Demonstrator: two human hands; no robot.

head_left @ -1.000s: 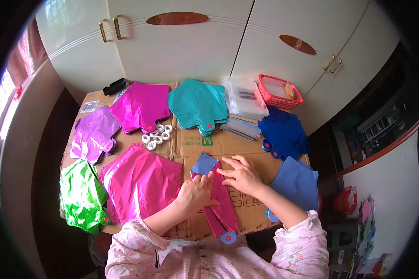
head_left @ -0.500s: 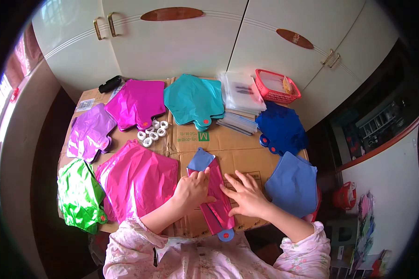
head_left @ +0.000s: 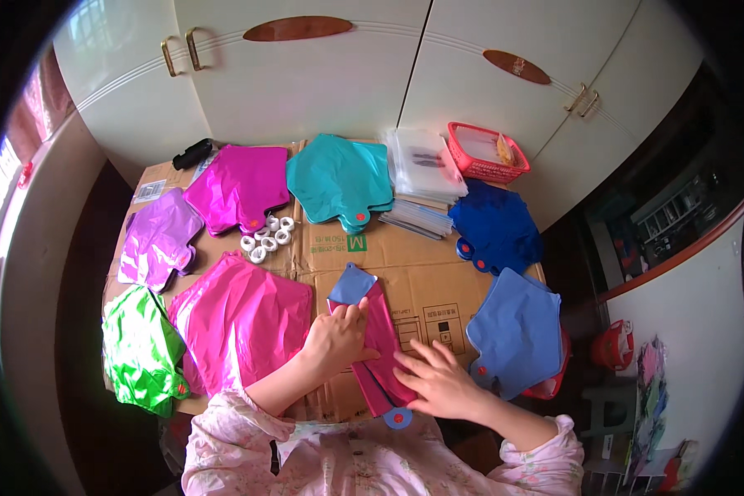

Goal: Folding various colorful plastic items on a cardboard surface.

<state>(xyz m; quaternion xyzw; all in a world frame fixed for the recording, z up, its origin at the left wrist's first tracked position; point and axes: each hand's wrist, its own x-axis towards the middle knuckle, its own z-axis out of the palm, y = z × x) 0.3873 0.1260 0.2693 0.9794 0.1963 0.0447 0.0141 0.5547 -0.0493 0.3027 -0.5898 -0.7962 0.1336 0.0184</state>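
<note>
Below frame centre lies the foil [head_left: 382, 331], likely light, soft, slippery; left hand [head_left: 339, 335] curls over it, grip unclear; right hand [head_left: 442, 382] splays loosely at its edge; best held by the tab [head_left: 398, 420].

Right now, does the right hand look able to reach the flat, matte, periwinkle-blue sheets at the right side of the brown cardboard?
Probably yes: the right hand lies close to the periwinkle-blue sheets, only brown cardboard shows between them, and its spread fingers seem to grip nothing.
</note>
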